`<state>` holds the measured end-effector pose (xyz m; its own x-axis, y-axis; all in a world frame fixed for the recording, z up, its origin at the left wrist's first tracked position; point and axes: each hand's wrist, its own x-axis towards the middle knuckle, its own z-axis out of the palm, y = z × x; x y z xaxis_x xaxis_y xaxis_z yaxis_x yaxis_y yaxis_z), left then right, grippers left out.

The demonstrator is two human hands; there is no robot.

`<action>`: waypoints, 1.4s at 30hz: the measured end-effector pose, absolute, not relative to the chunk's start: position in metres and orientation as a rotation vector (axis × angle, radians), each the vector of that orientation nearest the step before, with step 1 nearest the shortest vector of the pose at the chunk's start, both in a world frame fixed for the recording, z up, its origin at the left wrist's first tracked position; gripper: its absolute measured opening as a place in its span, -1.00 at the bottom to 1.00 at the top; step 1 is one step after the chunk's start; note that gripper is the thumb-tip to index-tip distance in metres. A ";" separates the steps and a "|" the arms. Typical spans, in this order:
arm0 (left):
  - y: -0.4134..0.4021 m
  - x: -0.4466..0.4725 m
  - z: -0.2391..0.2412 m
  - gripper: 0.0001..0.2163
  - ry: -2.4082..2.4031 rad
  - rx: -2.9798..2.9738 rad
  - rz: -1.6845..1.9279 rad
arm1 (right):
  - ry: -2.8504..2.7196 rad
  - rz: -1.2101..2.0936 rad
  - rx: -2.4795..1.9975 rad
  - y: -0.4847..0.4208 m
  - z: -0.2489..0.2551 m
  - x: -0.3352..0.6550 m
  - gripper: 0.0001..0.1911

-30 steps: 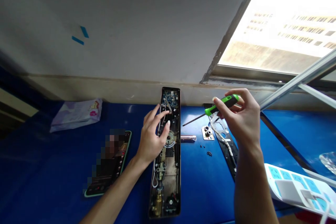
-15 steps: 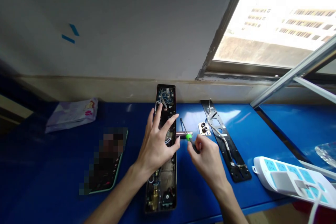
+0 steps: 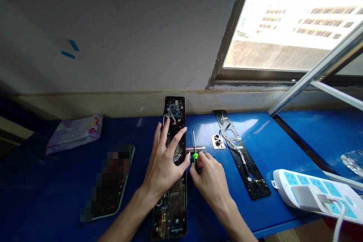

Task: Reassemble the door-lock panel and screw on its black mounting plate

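Note:
A long, narrow black casing (image 3: 178,193) lies opened up on the blue table, with a circuit board (image 3: 177,110) and wires showing inside its far end. My left hand (image 3: 166,159) spreads its fingers across the casing's middle, hiding part of the inside. Just right of the casing, my right hand (image 3: 212,176) is closed around a screwdriver (image 3: 195,156) with a green and black handle. Its shaft points away from me, apart from my left fingertips. A shiny metal tube (image 3: 200,149) lies behind the screwdriver, beside the casing.
On the right lie a small square board with a round part (image 3: 218,141), a long black plate (image 3: 241,155) with a white cable, and a white power strip (image 3: 312,194). A phone (image 3: 113,185) and a purple-white packet (image 3: 74,133) lie left. A wall and window stand behind.
The screwdriver has swung more upright, and my right hand has come nearer the casing. My left hand keeps its spread pose on the casing. The whole view has shifted slightly.

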<state>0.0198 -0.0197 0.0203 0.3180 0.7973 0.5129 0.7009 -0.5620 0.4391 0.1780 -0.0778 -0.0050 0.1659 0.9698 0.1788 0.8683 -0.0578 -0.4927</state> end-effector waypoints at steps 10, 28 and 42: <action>-0.013 0.047 0.040 -0.75 0.965 2.692 0.947 | -1.572 0.221 -1.940 -0.064 0.005 0.241 -0.89; -0.005 0.034 0.045 -0.74 1.016 2.549 1.129 | -1.510 0.278 -1.761 -0.051 0.022 0.252 -0.90; -0.012 -0.024 -0.005 -0.62 1.279 1.814 1.247 | -1.882 0.362 -1.303 -0.046 0.047 0.158 -0.80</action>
